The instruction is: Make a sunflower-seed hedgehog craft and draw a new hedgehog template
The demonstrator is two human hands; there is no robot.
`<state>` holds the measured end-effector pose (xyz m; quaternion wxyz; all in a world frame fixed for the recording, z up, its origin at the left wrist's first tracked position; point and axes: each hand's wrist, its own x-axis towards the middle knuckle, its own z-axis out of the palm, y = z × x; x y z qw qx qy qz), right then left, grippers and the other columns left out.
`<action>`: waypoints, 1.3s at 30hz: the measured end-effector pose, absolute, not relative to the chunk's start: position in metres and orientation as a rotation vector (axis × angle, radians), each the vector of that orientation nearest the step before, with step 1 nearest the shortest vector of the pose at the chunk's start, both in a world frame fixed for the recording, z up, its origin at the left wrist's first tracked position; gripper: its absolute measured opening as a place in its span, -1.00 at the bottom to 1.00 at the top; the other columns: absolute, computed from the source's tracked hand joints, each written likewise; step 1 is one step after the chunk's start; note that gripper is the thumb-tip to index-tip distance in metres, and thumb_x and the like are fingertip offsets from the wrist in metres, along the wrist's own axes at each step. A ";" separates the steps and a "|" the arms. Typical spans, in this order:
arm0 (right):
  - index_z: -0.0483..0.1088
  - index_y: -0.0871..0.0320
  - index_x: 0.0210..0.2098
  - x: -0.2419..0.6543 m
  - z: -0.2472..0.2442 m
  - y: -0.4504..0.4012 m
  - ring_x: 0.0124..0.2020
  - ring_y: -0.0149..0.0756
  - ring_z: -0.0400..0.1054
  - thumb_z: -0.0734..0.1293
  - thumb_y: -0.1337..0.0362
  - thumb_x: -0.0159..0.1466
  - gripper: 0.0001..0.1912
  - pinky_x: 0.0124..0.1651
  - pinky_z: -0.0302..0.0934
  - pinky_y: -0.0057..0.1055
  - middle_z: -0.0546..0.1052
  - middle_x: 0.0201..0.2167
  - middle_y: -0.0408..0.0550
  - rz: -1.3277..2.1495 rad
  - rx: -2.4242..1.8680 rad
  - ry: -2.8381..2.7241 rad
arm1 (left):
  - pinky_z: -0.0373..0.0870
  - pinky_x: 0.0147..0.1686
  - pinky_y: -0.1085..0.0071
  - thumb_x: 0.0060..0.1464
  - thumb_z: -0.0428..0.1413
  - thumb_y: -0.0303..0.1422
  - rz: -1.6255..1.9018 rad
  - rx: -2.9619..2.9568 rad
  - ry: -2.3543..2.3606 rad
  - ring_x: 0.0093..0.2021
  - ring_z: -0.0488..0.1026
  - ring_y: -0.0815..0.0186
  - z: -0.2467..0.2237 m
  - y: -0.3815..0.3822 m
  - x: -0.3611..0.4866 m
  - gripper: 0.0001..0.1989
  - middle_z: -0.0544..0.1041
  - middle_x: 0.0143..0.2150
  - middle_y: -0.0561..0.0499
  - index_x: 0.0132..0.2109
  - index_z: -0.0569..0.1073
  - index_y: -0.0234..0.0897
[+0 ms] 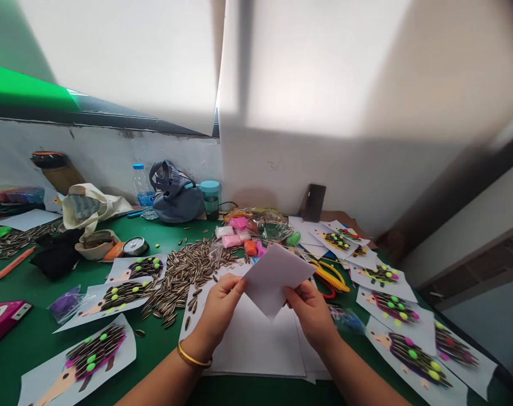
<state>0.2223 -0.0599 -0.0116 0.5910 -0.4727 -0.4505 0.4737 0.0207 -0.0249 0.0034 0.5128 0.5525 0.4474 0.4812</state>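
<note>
A small white paper (277, 276) is held up, tilted, between my two hands. My left hand (222, 304) pinches its left corner between thumb and fingers; a gold bangle circles that wrist. At the right edge, my right hand (309, 307) grips the same paper, thumb on top. Beneath them lie larger white sheets (256, 349) on the green table (163, 349). A pile of striped sunflower seeds (184, 273) spreads to the left of the sheets, with a few seeds on their left edge.
Hedgehog pictures made with seeds lie at the left (91, 355) and right (412, 352). Behind my hands are clay packets (233, 239), yellow-handled scissors (332, 276) and a phone (314, 203) against the wall. A blue bag (178, 197), bottle (143, 189) and cup (211, 200) stand at the back.
</note>
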 end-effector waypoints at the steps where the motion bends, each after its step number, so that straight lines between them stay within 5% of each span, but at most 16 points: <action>1: 0.46 0.15 -0.26 0.221 -0.011 -0.060 -0.45 -0.30 0.33 0.44 0.03 0.14 -0.66 -0.38 0.22 -0.38 0.53 -0.44 -0.07 1.137 -1.102 -1.052 | 0.30 -0.28 0.45 0.06 0.21 -0.10 1.193 1.311 1.031 -0.27 0.37 0.29 0.004 -0.025 0.020 -0.67 0.50 -0.32 -0.03 -0.37 0.59 -0.31; 5: 0.44 0.19 -0.29 0.222 -0.009 -0.063 -0.42 -0.24 0.39 0.44 0.03 0.13 -0.65 -0.30 0.26 -0.31 0.52 -0.49 -0.05 1.343 -1.154 -1.149 | 0.32 -0.32 0.44 0.04 0.23 -0.09 1.193 1.050 0.947 -0.33 0.38 0.32 0.000 -0.024 0.019 -0.66 0.54 -0.30 -0.05 -0.21 0.61 -0.30; 8: 0.42 0.16 -0.14 0.230 -0.007 -0.060 -0.28 -0.16 0.44 0.43 0.05 0.15 -0.61 -0.20 0.30 -0.25 0.56 -0.32 0.02 1.336 -1.147 -1.154 | 0.33 -0.36 0.45 0.00 0.25 -0.09 1.239 1.028 1.027 -0.35 0.39 0.32 -0.002 -0.022 0.016 -0.64 0.57 -0.31 -0.04 -0.17 0.60 -0.29; 12: 0.12 -0.06 0.25 0.247 -0.002 -0.054 0.01 -0.09 0.38 0.41 0.10 0.19 -0.31 0.00 0.29 -0.13 0.46 0.03 0.03 0.995 -1.153 -1.128 | 0.33 -0.40 0.45 0.04 0.22 -0.14 1.173 1.329 1.206 -0.34 0.44 0.27 0.006 -0.020 0.012 -0.71 0.59 -0.31 -0.04 -0.24 0.62 -0.28; 16: 0.25 -0.12 0.20 0.255 0.006 -0.057 0.15 -0.06 0.24 0.39 0.15 0.24 -0.45 0.17 0.10 -0.05 0.39 0.14 -0.01 0.509 -1.316 -1.530 | 0.35 -0.32 0.42 0.13 0.11 -0.26 0.965 1.743 1.201 -0.31 0.49 0.25 0.010 -0.025 0.016 -0.78 0.61 -0.34 0.00 -0.32 0.61 -0.24; 20: 0.51 -0.07 -0.13 0.246 0.014 -0.064 -0.08 -0.13 0.35 0.35 0.27 0.28 -0.82 0.06 0.08 -0.10 0.56 -0.18 -0.09 0.239 -1.265 -1.935 | 0.33 -0.26 0.42 0.19 0.07 -0.33 0.843 2.051 1.144 -0.29 0.50 0.28 0.009 -0.031 0.019 -0.80 0.61 -0.33 0.03 -0.25 0.60 -0.19; 23: 0.51 0.01 -0.28 0.240 0.018 -0.065 -0.20 -0.21 0.36 0.33 0.35 0.29 -0.87 -0.03 0.07 -0.17 0.56 -0.31 -0.12 0.212 -1.256 -1.975 | 0.32 -0.28 0.43 0.21 0.06 -0.33 0.810 2.156 1.137 -0.29 0.50 0.29 0.010 -0.032 0.017 -0.80 0.61 -0.32 0.02 -0.22 0.60 -0.18; 35: 0.47 0.05 -0.30 0.229 0.025 -0.070 -0.26 -0.24 0.32 0.29 0.38 0.27 -0.87 -0.11 0.00 -0.22 0.55 -0.37 -0.11 0.139 -1.245 -2.125 | 0.34 -0.18 0.30 0.18 0.11 -0.39 0.999 2.482 0.998 -0.19 0.47 0.20 0.013 -0.037 0.019 -0.82 0.57 -0.20 -0.08 -0.09 0.55 -0.17; 39: 0.47 0.04 -0.30 0.220 0.026 -0.074 -0.28 -0.25 0.28 0.27 0.39 0.27 -0.84 -0.14 -0.02 -0.23 0.54 -0.40 -0.12 0.119 -1.227 -2.169 | 0.28 -0.24 0.26 0.23 0.06 -0.41 0.928 2.683 0.969 -0.28 0.42 0.20 0.013 -0.041 0.024 -0.84 0.56 -0.32 -0.06 -0.18 0.55 -0.19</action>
